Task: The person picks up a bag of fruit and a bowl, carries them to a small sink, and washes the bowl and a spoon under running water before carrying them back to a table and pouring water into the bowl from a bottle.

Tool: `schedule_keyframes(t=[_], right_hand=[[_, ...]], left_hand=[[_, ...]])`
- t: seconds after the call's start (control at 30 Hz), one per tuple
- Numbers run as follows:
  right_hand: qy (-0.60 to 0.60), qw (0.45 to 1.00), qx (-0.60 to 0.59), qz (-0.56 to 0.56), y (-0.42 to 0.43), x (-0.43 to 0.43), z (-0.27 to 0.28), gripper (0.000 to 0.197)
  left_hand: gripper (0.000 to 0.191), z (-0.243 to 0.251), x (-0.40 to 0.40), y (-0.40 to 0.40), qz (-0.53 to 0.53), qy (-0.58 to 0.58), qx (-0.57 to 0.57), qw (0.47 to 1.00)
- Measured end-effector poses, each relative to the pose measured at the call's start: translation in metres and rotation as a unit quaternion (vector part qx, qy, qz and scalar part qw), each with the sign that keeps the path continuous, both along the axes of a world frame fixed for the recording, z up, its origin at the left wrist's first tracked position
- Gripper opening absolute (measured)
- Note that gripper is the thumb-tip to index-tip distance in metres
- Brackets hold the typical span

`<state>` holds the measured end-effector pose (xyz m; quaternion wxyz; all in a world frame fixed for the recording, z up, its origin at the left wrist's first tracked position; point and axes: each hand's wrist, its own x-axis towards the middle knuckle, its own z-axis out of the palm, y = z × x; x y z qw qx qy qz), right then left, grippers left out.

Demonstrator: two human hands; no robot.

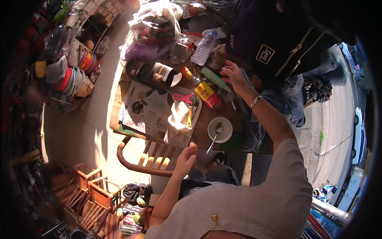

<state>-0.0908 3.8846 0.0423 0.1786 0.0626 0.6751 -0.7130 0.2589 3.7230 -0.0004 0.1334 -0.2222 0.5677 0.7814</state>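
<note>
My right hand (pixel 234 77) reaches over the table's right side with fingers spread, holding nothing I can see; it is beside a pale green tube (pixel 213 77). Near the front edge is my left hand (pixel 186 158), its fingers loosely curled and nothing visible in them. A white bowl (pixel 228 129) with a metal spoon (pixel 212 145) leaning in it stands between them. Left of the bowl lie a crumpled white cloth (pixel 179 115), a yellow-handled tool (pixel 189 117) and a red forked plastic piece (pixel 183 98) on printed papers (pixel 143 107). A bottle with a yellow and red label (pixel 207 95) lies behind.
Black slippers (pixel 153 73), a clear plastic bottle (pixel 204 49) and bags crowd the back of the table. A black zipped bag (pixel 268 38) stands at the back right, with clear plastic wrap (pixel 256 137) below it. A bamboo chair (pixel 143 168) touches the front left side.
</note>
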Motion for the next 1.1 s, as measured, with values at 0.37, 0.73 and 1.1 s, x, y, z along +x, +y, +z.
schedule_keyframes(t=[0.37,0.73,1.1], right_hand=[[0.374,0.800,0.323,0.341,0.087,0.251,-0.032,0.049],[0.326,0.889,0.235,0.218,0.052,0.261,-0.045,0.020],[0.480,0.823,0.200,0.228,0.097,0.276,0.000,0.018]], left_hand=[[0.042,-0.051,-0.063,0.037,-0.001,-0.041,0.087,0.995],[0.044,-0.055,-0.093,0.051,-0.014,-0.091,0.064,0.994],[0.049,-0.025,-0.068,0.051,-0.001,-0.039,0.077,0.996]])
